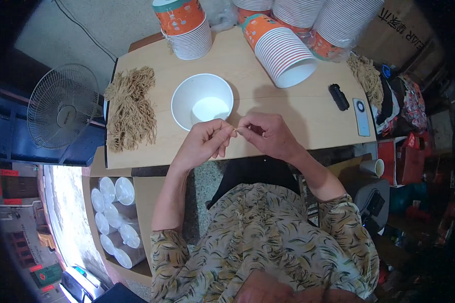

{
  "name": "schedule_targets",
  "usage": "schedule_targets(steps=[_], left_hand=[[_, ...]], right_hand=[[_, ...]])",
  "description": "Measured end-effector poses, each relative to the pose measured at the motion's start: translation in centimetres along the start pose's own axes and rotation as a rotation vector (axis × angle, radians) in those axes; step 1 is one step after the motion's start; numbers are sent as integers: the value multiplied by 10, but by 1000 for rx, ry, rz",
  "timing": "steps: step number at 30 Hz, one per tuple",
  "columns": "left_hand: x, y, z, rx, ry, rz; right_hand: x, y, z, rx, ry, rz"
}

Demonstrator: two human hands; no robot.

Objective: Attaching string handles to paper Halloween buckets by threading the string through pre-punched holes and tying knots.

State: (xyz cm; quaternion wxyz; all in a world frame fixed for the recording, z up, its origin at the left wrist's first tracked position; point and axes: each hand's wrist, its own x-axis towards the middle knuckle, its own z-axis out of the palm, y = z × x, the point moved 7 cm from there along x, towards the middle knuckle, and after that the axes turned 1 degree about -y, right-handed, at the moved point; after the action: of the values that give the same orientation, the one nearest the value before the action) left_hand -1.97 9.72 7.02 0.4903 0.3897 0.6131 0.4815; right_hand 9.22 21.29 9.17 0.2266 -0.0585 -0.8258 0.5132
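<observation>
My left hand (207, 142) and my right hand (270, 135) meet just above the near edge of the table, thumbs and fingertips pinched together. Between them is a short, thin tan strand (236, 130), mostly hidden by the fingers. Just beyond my left hand stands a white paper tub (202, 101), upright, with its open mouth facing up and nothing visible inside. At the table's left end lies a heap of tan, stringy strands (132, 111) like twine; I cannot tell whether the held strand comes from it.
Orange-and-white tub stacks stand at the back, one (283, 55) lying tilted. A phone (361, 117) and a black object (338, 97) lie at right, near another strand bundle (366, 81). A fan (64, 108) stands left. Below is a box (145, 212) of white tubs.
</observation>
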Motion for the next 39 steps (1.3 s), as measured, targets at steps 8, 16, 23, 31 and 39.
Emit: schedule_targets(steps=[8,16,23,31,39], left_hand=[[-1,-5,-4,-117,-53,45],[0,-11,-14,-121,-21,118],[-6,-10,-23,-13,78,207],[-16,-11,-27,14,241,135],[-19,-21,-29,-91,260,226]], right_hand=[[0,4,-1,66,57,72],[5,10,8,360,98,174],[11,19,13,446,70,252],[12,24,26,579,35,358],[14,25,32,724,27,467]])
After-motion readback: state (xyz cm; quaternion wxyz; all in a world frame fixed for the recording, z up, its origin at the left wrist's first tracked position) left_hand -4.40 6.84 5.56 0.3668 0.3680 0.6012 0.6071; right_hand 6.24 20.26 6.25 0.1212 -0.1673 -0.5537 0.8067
